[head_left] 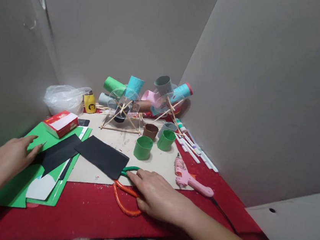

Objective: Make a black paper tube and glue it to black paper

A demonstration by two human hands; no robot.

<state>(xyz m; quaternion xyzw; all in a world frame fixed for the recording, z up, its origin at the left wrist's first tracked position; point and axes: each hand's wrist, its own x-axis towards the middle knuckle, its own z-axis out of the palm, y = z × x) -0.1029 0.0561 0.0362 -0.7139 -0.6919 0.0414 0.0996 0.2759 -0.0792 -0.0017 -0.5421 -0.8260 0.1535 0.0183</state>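
Observation:
My right hand lies over the orange and green handles of a pair of scissors on the red cloth, fingers curled onto them. The blades run under a black paper sheet. My left hand rests flat with fingers stretched out on a green paper sheet, its fingertips touching the edge of a second black paper piece.
Two green paper rings and a brown ring stand on a beige board. Behind them stands a stick frame with coloured tubes. A pink glue gun, white sticks, a red box and a plastic bag lie around.

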